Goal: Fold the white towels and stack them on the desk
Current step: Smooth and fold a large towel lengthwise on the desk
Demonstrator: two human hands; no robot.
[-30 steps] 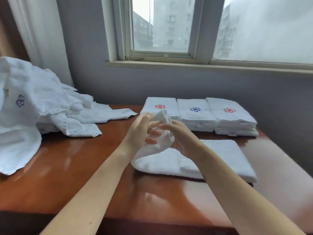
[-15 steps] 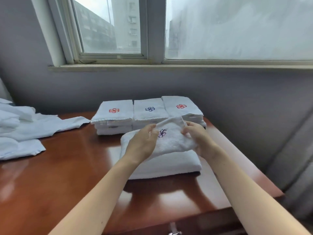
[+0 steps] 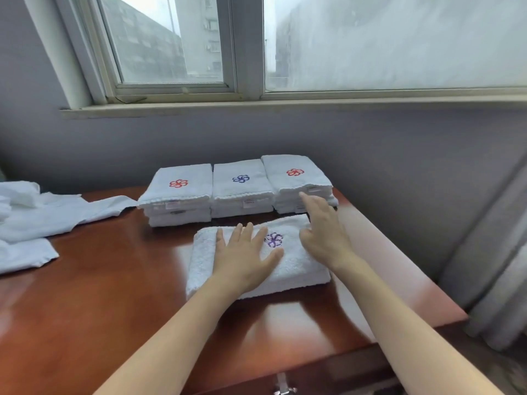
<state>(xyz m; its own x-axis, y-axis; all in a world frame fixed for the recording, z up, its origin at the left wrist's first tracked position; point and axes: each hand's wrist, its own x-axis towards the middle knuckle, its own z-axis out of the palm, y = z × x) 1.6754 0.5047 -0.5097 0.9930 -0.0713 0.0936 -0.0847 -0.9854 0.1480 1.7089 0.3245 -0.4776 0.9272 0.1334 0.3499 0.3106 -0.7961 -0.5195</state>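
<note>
White folded towel (image 3: 203,258) is laid on the desk (image 3: 114,280), just before three stacks (image 3: 242,192). It is pressed flat by the left hand (image 3: 245,255), fingers spread; the right hand (image 3: 322,235) is held loosely open over its far corner.

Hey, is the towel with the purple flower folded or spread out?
Folded. The purple-flower towel lies as a thick, layered rectangle on the desk, with the left hand flat on top.

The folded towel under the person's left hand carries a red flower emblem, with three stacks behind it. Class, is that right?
No. The head view shows the flower emblem on the folded towel under the left hand is purple, not red. The three stacks do stand behind it.
</note>
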